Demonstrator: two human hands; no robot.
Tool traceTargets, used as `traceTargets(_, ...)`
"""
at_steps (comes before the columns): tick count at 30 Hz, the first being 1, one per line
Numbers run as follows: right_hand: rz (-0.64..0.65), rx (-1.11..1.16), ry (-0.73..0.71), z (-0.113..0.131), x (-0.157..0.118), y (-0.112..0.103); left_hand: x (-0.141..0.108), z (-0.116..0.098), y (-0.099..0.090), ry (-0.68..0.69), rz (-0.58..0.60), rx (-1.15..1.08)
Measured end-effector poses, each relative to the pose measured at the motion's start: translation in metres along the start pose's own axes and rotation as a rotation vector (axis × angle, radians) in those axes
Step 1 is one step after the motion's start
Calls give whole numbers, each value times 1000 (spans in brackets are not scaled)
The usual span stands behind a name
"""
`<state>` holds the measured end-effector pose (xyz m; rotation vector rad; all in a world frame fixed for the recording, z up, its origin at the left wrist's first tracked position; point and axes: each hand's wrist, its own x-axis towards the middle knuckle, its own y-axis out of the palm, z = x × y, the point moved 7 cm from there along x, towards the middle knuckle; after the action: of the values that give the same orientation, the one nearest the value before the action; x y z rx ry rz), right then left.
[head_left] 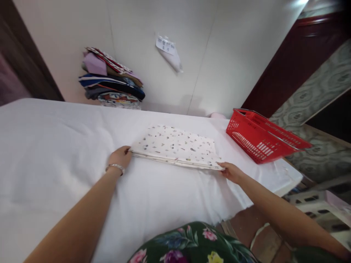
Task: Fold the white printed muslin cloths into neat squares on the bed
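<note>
A folded white cloth (175,146) with a small scattered print lies on the white-covered table (68,153), its layered edge facing me. My left hand (120,157), with a bracelet at the wrist, pinches the near left corner. At the near right corner my right hand (229,171) grips the layers between thumb and fingers. The near edge stretches between both hands and looks slightly raised; the far part rests flat on the table.
A red plastic basket (257,135) stands at the table's right end. Folded fabrics (112,78) are stacked against the wall at the back left. A paper label (166,45) hangs on the wall. White crate-like racks (315,204) are at the lower right.
</note>
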<state>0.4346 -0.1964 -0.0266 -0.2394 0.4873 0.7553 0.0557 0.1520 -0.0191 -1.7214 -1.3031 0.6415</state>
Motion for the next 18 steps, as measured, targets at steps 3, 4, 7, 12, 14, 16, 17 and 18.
traceTargets(3,-33,12,-45,-3,4,-18,-7,-9,5,63,49,26)
traceTargets(4,-26,-2,-21,-7,5,-21,-9,-12,6,85,51,39)
traceTargets(7,-9,-11,27,-16,4,-25,-15,-13,6,80,31,38)
traceTargets(12,-121,-4,-111,-7,3,-38,-22,-10,2,0,11,-85)
traceTargets(14,-161,-80,-108,-9,4,-43,-22,-9,2,-4,22,-95)
traceTargets(16,-167,-179,-54,-16,5,-44,-21,-8,2,4,26,-98)
traceTargets(17,-163,-212,-34,-20,5,-43,-20,-6,2,11,32,-109)
traceTargets(18,-159,-226,-27,-22,5,-42,-19,-4,3,21,44,-122)
